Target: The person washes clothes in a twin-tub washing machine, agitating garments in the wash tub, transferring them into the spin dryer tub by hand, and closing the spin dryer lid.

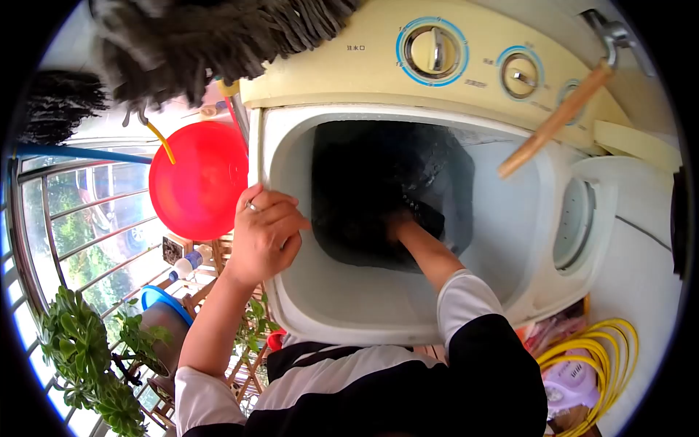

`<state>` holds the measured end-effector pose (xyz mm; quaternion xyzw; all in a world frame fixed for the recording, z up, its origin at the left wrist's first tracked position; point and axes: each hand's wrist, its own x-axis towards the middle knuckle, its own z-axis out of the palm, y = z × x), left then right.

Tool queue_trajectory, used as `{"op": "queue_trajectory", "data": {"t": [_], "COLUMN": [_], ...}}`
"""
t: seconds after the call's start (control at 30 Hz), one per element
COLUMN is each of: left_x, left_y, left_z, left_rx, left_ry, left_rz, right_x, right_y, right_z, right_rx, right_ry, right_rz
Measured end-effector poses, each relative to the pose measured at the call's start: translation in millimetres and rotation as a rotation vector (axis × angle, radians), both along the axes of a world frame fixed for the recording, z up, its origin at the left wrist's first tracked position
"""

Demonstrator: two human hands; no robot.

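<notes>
A cream and white washing machine stands in front of me with its tub uncovered. Dark water fills part of the tub, and dark cloth shows in it near my right wrist. My right hand reaches down into the tub against the dark cloth, its fingers hidden by cloth and water. Over the tub's left rim lies my left hand, fingers curled in a loose fist, a ring on one finger. Nothing shows in its grasp.
Grey mop heads hang at upper left, and a wooden handle juts over the tub's right side. A red basin and potted plants are at left. A coiled yellow hose lies at lower right.
</notes>
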<state>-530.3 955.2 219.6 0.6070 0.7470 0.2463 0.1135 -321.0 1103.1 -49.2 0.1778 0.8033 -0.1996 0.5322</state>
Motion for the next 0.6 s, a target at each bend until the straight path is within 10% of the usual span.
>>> {"op": "queue_trajectory", "data": {"t": [0.47, 0.6], "left_x": [6.7, 51.7], "left_y": [-12.8, -14.1], "left_z": [-5.1, -1.3], "left_rx": [0.106, -0.243], "left_ry": [0.195, 0.507], "left_rz": [-0.028, 0.080], "right_x": [38.4, 36.1], "right_y": [17.6, 18.5], "right_z": [318.1, 408.9], "right_rx": [-0.068, -0.132], "right_ry": [1.104, 1.283], "right_rz": [-0.709, -0.757]}}
